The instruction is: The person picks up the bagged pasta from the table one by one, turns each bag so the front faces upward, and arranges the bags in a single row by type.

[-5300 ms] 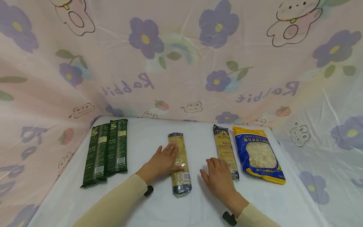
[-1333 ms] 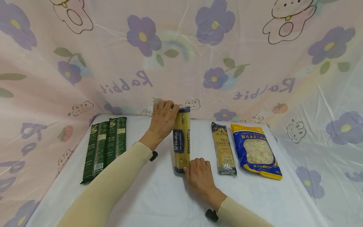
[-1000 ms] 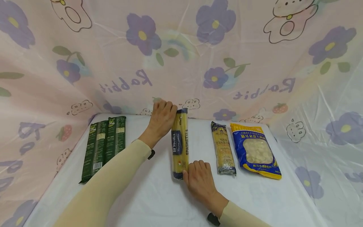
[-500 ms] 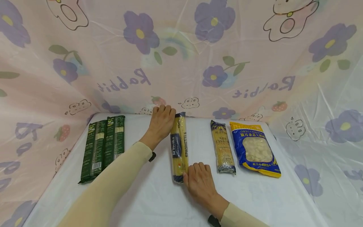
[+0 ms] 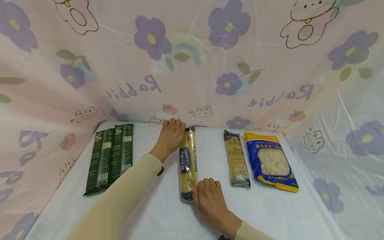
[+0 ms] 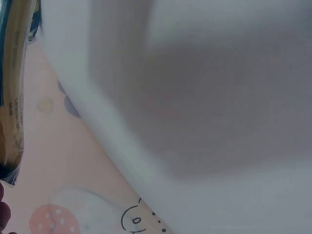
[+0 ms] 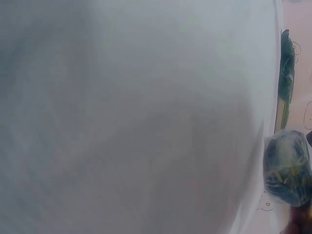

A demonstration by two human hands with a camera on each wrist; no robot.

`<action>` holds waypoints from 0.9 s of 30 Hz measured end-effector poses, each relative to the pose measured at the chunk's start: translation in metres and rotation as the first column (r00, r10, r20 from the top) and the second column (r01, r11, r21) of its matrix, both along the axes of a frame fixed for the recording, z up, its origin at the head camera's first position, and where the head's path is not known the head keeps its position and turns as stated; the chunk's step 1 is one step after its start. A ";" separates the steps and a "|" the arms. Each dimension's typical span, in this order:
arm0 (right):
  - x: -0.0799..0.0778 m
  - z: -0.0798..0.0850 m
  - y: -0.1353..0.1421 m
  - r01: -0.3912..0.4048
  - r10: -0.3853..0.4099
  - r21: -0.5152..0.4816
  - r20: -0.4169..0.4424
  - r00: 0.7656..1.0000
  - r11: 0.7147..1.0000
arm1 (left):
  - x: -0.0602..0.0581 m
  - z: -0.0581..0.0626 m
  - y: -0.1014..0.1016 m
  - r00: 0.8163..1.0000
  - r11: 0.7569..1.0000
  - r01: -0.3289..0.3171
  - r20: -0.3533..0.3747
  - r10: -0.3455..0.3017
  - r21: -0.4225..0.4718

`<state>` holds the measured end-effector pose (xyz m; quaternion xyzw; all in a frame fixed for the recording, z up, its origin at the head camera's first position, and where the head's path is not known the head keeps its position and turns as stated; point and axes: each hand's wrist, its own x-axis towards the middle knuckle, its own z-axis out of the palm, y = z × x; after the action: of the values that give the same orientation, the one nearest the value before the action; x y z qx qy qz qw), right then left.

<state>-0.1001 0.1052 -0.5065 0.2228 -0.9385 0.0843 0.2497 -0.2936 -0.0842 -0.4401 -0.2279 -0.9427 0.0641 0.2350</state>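
Note:
Between my two hands is a clear pack of spaghetti (image 5: 188, 160) with navy ends, its "la Stella" label and "SPAGHETTI 5" print facing up. My left hand (image 5: 169, 137) grips its far end from the left side, fingers curled over. At the near end, my right hand (image 5: 211, 200) pinches the right edge, thumb along the wrapper. The left wrist view catches the pack's side (image 6: 13, 87) at its left border, with fingertips (image 6: 4, 214) below. In the right wrist view, the crinkled end of the spaghetti pack (image 7: 286, 168) shows, close over the white table.
Two green spaghetti packs (image 5: 122, 153) lie side by side on the left of the white table (image 5: 162, 213). To the right lie another yellow pasta pack (image 5: 237, 158) and a blue and yellow orecchiette bag (image 5: 271, 161). A printed curtain (image 5: 186, 73) hangs behind.
Earlier the spaghetti pack lay barcode side up under my flat left hand. It was then raised, label showing; over the last second both hands have lowered it towards the table and me.

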 end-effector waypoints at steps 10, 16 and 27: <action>0.000 -0.004 0.003 -0.008 0.008 0.008 0.006 1.000 1.000 | -0.001 -0.008 0.001 0.998 1.000 -0.015 0.060 0.016 -0.013; -0.002 -0.005 0.004 0.001 -0.001 0.005 0.000 1.000 1.000 | -0.005 -0.012 0.004 0.997 0.999 -0.019 0.074 0.021 -0.027; -0.001 -0.007 0.005 0.008 -0.007 0.007 -0.019 1.000 1.000 | -0.005 -0.011 0.009 0.998 1.000 0.002 0.068 0.000 -0.027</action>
<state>-0.1015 0.1103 -0.5139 0.2210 -0.9372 0.0779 0.2583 -0.2985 -0.0750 -0.4511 -0.2337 -0.9491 0.0690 0.1995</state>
